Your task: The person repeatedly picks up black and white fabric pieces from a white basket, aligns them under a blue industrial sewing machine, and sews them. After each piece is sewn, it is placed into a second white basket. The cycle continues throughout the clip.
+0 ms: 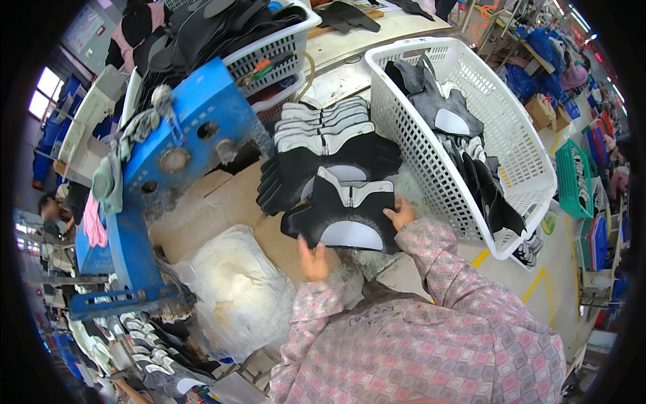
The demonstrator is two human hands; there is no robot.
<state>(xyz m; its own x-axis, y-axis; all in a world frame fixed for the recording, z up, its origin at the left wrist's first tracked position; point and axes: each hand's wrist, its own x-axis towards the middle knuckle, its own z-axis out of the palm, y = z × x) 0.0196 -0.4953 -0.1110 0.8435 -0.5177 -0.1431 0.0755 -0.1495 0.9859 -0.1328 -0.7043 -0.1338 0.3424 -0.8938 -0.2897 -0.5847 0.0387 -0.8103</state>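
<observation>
In front of me is a flat black shoe upper point(330, 214) with a light grey collar and a white half-moon at its lower edge. My left hand point(313, 260) has its fingers at the lower left edge, and my right hand point(402, 214) grips the right edge, thumb on top. Just beyond lies an overlapping stack of similar shoe uppers point(336, 149), their collars lined up in rows. The piece in my hands covers the near part of that stack. My fingertips beneath the material are hidden.
A white plastic basket point(531, 158) with more uppers stands right. At left rises a blue machine frame point(195, 128) with cloths hung on it. A bag of white powder point(235, 289) lies near my left arm. Another loaded basket point(266, 64) sits at the back.
</observation>
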